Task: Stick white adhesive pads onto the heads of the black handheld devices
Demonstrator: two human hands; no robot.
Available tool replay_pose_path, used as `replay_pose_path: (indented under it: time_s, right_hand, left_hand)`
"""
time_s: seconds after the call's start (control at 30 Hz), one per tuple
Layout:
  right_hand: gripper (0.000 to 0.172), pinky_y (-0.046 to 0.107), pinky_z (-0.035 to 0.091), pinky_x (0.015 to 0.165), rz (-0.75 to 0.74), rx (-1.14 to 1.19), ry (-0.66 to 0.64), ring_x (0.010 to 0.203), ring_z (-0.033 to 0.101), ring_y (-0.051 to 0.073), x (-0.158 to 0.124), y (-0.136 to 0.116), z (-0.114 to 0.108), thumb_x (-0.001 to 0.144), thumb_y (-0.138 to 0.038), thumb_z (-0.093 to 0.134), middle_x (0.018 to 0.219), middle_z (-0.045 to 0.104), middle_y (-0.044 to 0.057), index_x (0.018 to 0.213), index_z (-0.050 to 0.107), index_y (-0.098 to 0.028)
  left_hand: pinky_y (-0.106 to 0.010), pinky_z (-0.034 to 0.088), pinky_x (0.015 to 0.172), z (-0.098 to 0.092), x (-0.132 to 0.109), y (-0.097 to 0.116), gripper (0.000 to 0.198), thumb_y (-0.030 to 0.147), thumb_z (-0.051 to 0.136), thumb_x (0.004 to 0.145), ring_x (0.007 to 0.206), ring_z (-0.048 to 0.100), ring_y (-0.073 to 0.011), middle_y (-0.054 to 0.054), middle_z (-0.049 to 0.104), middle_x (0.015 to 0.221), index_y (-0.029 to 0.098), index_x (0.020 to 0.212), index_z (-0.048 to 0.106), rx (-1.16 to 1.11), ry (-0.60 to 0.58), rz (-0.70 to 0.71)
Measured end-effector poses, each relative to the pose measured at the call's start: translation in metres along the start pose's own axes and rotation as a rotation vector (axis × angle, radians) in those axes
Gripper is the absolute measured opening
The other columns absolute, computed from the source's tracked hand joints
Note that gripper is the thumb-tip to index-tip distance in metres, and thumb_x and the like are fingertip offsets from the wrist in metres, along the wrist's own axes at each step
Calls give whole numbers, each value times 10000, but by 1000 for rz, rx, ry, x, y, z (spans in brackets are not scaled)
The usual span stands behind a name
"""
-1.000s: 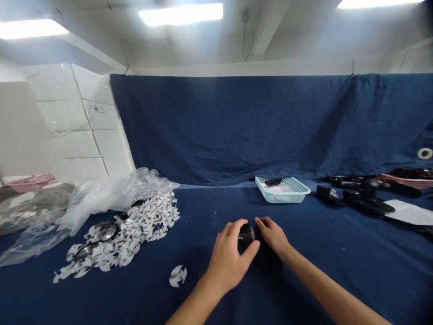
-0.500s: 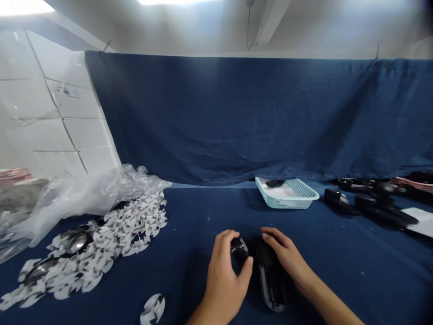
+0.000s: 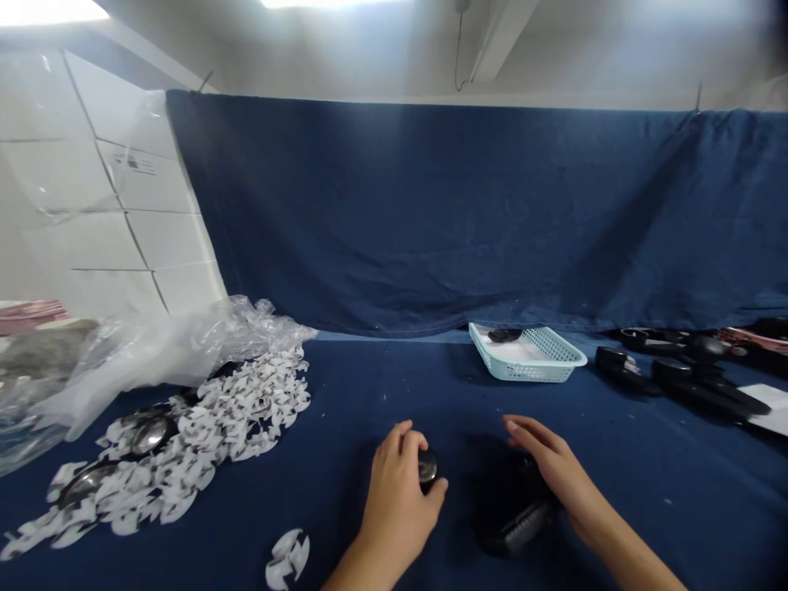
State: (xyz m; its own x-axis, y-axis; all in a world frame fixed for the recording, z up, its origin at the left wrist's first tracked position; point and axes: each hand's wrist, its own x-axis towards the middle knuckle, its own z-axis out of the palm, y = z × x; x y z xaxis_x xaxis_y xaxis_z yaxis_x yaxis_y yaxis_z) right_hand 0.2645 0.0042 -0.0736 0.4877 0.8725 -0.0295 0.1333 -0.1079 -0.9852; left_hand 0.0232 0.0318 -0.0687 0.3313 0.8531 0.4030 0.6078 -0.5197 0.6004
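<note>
On the blue cloth near the front, my left hand [image 3: 397,492] is closed around a small round black part [image 3: 427,466] with a shiny face. My right hand [image 3: 554,472] rests on a long black plastic housing [image 3: 514,513] that lies across the cloth, fingers curled over its upper end. The two parts are apart, about a hand's width between them.
A heap of white paper cut-outs [image 3: 203,427] with shiny round discs [image 3: 148,433] and crumpled clear plastic [image 3: 153,353] lies at the left. A light blue basket [image 3: 529,355] stands at the back. More black parts [image 3: 677,373] lie at the right. One cut-out [image 3: 286,556] lies near my left arm.
The round part and the black housing were together between my hands. My left hand has pulled the round part left, and my right hand has swung the housing to the right.
</note>
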Motion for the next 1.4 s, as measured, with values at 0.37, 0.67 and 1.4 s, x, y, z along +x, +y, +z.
replay_pose_path:
  time_s: [0.37, 0.67, 1.4]
  right_hand:
    - [465, 278, 444, 605, -124, 42, -371, 676, 619, 202, -16, 2, 28, 782, -630, 600, 810, 707, 27, 951, 725, -215]
    - [440, 292, 442, 656, -225, 112, -172, 710, 579, 214, -9, 14, 31, 769, -615, 614, 722, 627, 8, 905, 693, -204]
    - [593, 331, 503, 662, -72, 213, -99, 768, 677, 264, 4, 10, 12, 803, -692, 484, 863, 754, 74, 945, 722, -168]
  left_hand:
    - [-295, 489, 847, -95, -2, -22, 147, 316, 464, 932, 936, 628, -187, -19, 649, 941, 239, 912, 587, 289, 209, 25]
    - [-437, 415, 884, -179, 14, -114, 131, 298, 593, 802, 944, 611, -317, -86, 686, 903, 196, 852, 657, 713, 22, -127]
    - [-436, 421, 938, -132, 34, -35, 184, 290, 504, 843, 1020, 593, -290, -100, 621, 1076, 197, 819, 661, 351, 153, -3]
